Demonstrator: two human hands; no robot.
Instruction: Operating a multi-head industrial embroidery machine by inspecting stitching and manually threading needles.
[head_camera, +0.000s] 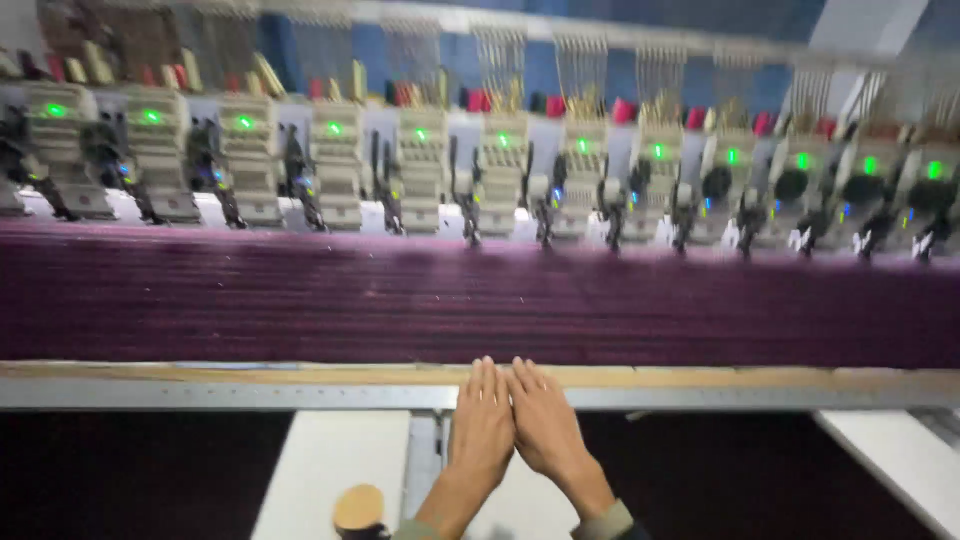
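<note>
While the fingers (487, 375) of both hands lie stretched out flat and close together, they grip nothing; their tips rest on the pale wooden strip (250, 373) that edges the frame, just short of the purple cloth (400, 300). The left hand (483, 425) and the right hand (545, 428) sit side by side, touching along their inner edges, palms down over the grey metal rail (200, 396) that runs below the strip. Beyond the strip the cloth is stretched wide and flat across the whole width of the view, and nothing shows stitched on it from here, though the picture is blurred. Above the cloth stands a long row of embroidery heads (420, 170), each with a small green light (422, 134), and spools of red and tan thread (478, 100) sit along the top. Below the hands are white table panels (320, 470), and a round tan object (359, 507) too blurred to name. By my judgement the hands are at the checking or smoothing stage at the cloth's near edge; any next move would call for a flat, light touch kept well away from the needles.
</note>
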